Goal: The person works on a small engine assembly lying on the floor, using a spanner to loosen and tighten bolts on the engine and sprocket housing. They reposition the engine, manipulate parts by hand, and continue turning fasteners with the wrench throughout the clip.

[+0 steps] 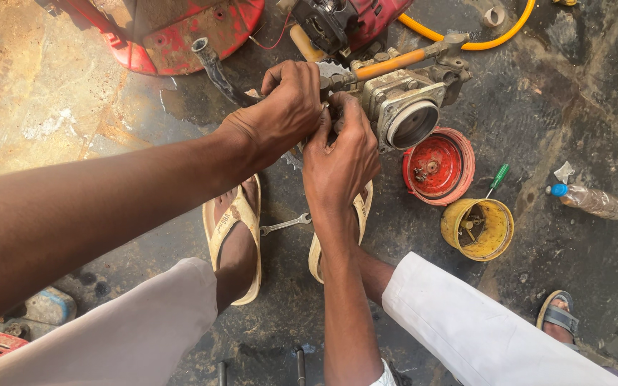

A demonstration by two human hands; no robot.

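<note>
Floor was dark, oil-stained concrete, rust-brown at upper left. Daylight fell evenly, shadows soft. No walls, windows or furniture were in view.

Bare floor left; red cap, yellow cup, screwdriver crowd right.

Both hands meet left of the engine block; a wrench lies between the feet.
</note>
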